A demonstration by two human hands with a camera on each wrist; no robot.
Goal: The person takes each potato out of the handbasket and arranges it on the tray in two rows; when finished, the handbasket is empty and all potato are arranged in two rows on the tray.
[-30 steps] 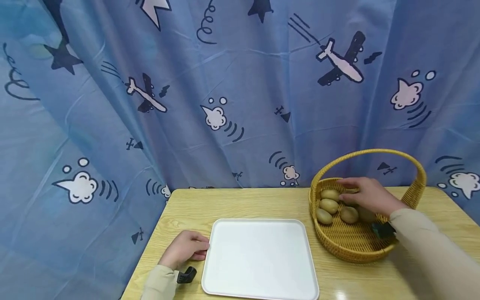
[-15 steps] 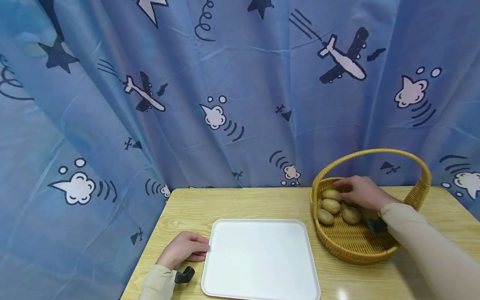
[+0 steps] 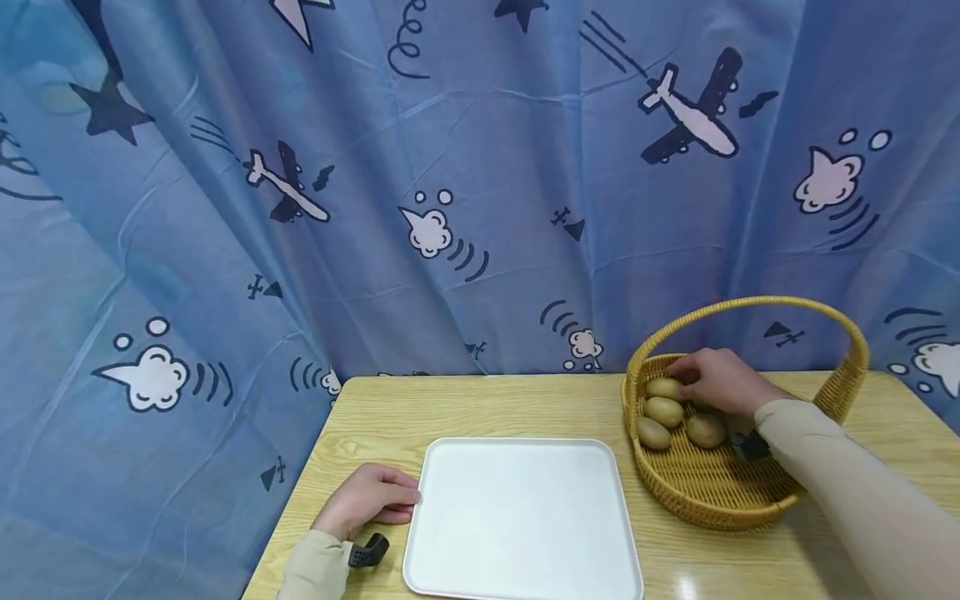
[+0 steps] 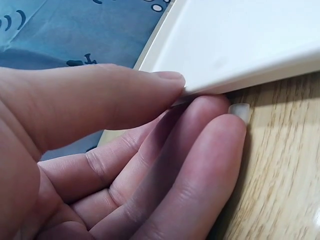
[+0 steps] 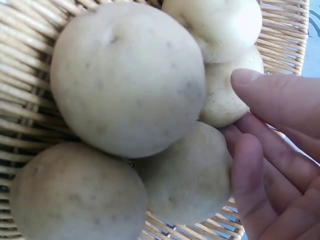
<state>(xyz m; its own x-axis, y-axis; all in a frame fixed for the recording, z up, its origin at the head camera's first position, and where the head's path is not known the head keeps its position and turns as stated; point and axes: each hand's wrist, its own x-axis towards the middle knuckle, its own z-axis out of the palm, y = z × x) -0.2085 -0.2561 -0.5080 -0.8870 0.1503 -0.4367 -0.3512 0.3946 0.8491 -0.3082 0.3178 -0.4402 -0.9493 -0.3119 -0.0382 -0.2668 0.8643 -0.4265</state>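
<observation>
My left hand (image 3: 372, 500) pinches the left edge of a white tray (image 3: 521, 517), thumb on the rim and curled fingertips just under it in the left wrist view. On the right, my right hand (image 3: 723, 382) reaches into a yellow wicker basket (image 3: 693, 504) holding several potatoes. In the right wrist view its thumb lies over a pale potato (image 5: 225, 95) while the fingers curl in at that potato's lower side. A larger potato (image 5: 127, 80) sits beside it, nearer the camera. In the head view, the hand and sleeve hide part of the basket's contents.
The tray and basket stand on a light wood table (image 3: 480, 400). The basket's tall handle (image 3: 738, 302) arches over my right forearm. Behind the table's back edge hangs a blue patterned curtain (image 3: 510, 325).
My right hand has shifted slightly left and deeper among the potatoes, its fingers drawing in at the back. The left hand keeps its place at the tray. The head view has shifted slightly.
</observation>
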